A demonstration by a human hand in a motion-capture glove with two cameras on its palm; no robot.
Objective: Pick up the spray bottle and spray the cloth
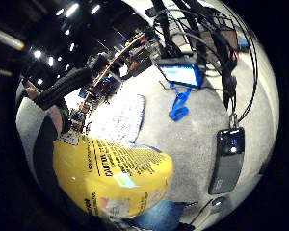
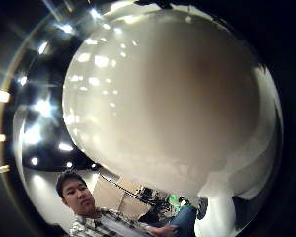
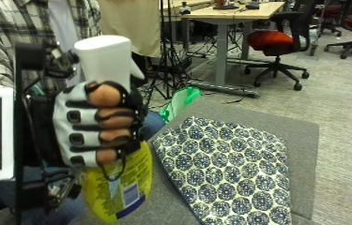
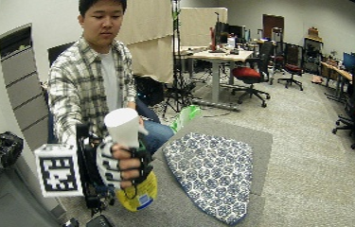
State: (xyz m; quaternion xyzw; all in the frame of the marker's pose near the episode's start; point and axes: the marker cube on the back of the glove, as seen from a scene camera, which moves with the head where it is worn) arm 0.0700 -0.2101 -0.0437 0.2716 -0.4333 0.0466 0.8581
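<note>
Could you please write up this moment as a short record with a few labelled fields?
hand: right hand grips the bottle's neck, fingers curled round it
bottle: yellow spray bottle with white head, upright, lifted off the table
cloth: blue-patterned cloth lies flat on the grey table, beside the bottle
contact: bottle and cloth apart
spray: none visible
</note>
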